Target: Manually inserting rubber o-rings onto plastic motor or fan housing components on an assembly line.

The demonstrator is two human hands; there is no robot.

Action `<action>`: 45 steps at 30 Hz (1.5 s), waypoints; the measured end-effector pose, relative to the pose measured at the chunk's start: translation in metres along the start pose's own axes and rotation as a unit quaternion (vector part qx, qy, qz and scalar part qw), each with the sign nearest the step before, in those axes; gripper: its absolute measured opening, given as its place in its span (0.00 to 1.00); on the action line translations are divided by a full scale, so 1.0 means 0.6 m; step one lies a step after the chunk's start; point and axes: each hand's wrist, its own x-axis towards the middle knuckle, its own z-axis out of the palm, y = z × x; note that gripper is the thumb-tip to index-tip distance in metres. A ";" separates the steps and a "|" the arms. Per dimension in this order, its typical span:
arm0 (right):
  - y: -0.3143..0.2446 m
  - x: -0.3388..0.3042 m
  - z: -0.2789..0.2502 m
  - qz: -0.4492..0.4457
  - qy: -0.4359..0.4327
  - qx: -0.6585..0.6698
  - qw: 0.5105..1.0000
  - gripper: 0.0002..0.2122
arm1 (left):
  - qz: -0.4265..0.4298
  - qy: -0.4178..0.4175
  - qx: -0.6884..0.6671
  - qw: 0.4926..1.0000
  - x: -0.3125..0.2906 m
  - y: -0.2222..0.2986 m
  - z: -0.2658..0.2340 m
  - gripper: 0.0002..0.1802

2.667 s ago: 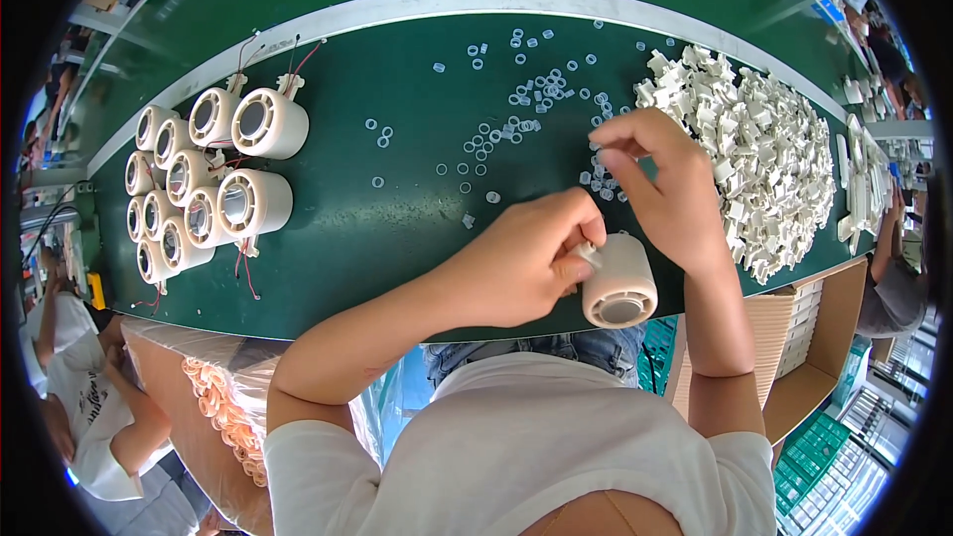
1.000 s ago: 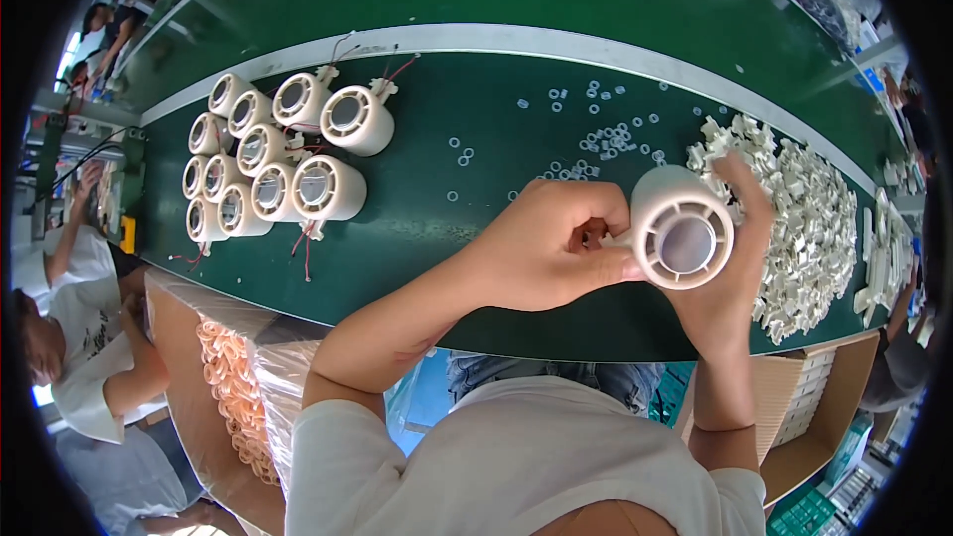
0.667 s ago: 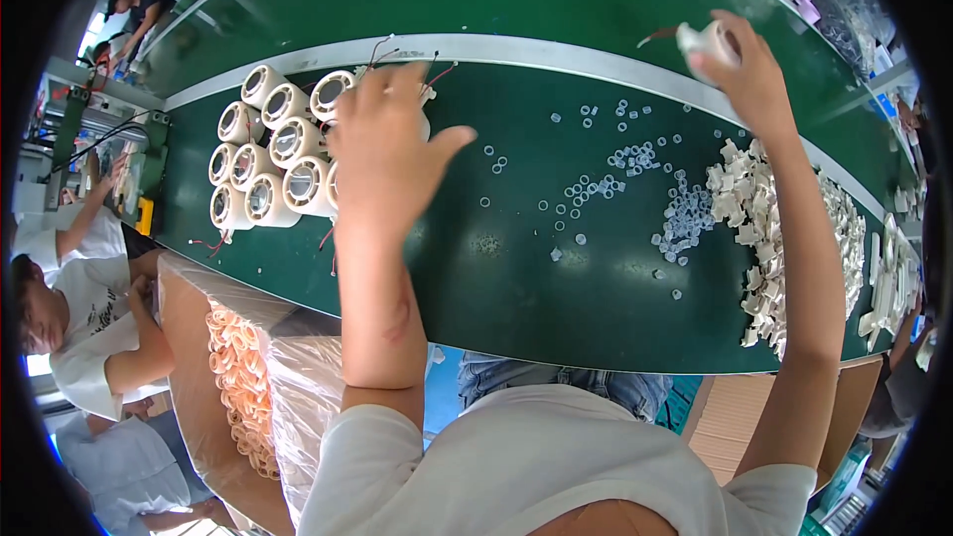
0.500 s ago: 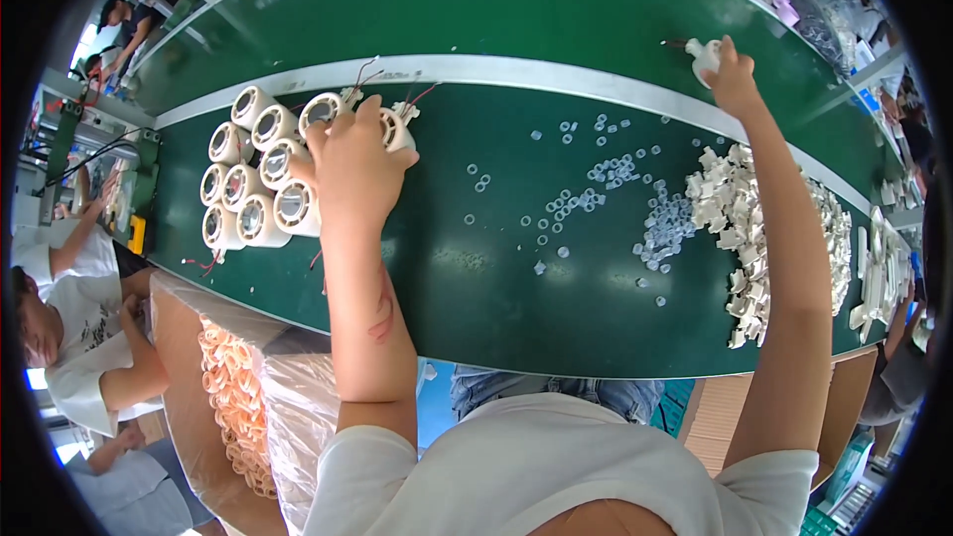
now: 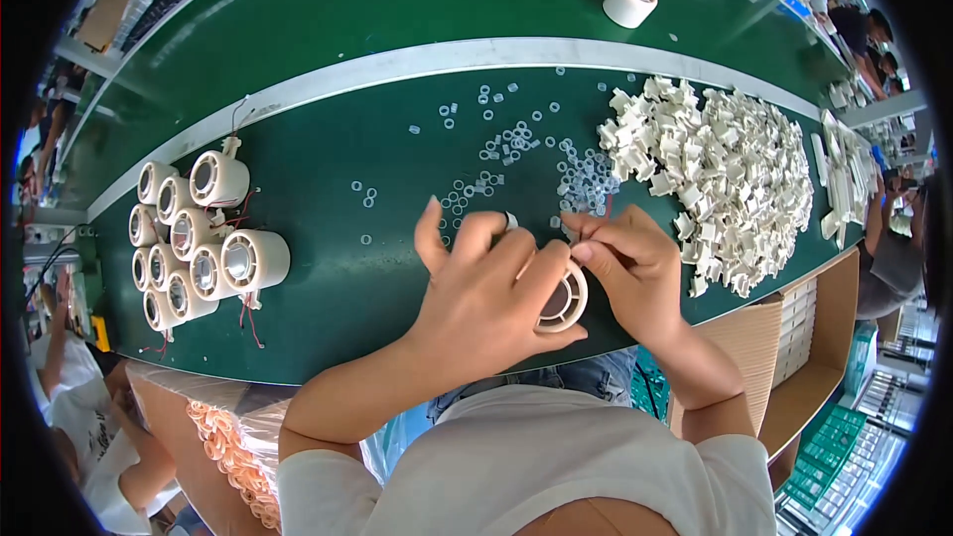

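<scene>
My left hand (image 5: 486,288) is wrapped round a white cylindrical housing (image 5: 572,300), whose slotted round end shows between the fingers. At the upper rim of this housing, my right hand (image 5: 630,258) has thumb and fingertips pressed together in a pinch. A thin reddish wire shows just above those fingertips, but what they pinch is too small to make out. Small clear plastic rings (image 5: 588,179) lie on the green table just beyond both hands. Several more white housings (image 5: 256,260) with thin red wires sit grouped at the left.
A large heap of small white plastic clips (image 5: 740,179) covers the table's right side. One housing (image 5: 629,2) rests on the far green surface past a pale rail (image 5: 427,58). Below the edge are a box of peach-coloured rings (image 5: 233,457) and a cardboard box (image 5: 829,357). Other people work nearby.
My left hand has come from the grouped housings to the front middle with one housing. My right hand has let go of the far housing and joined the left. The head view has shifted.
</scene>
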 end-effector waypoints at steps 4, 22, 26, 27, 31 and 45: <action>0.016 -0.032 0.027 0.001 0.067 0.048 0.997 0.08 | 0.012 -0.039 -0.056 0.998 -0.014 0.003 0.013 0.25; 0.021 -0.045 0.061 -0.051 0.129 0.178 0.974 0.07 | -0.251 -0.188 -0.583 0.749 -0.003 -0.044 0.020 0.09; 0.012 -0.032 0.051 0.028 0.085 0.214 0.973 0.05 | -0.211 -0.188 -0.586 0.759 -0.003 -0.044 0.022 0.08; 0.008 -0.023 0.044 0.051 0.060 0.220 0.972 0.04 | -0.194 -0.187 -0.583 0.766 -0.002 -0.044 0.022 0.08; 0.008 -0.006 0.017 0.070 -0.011 0.186 0.980 0.01 | -0.166 -0.210 -0.551 0.790 -0.003 -0.044 0.017 0.08; 0.093 0.017 -0.098 -0.082 0.126 -0.450 0.880 0.15 | -0.273 -0.230 -0.522 0.775 0.003 -0.043 0.007 0.12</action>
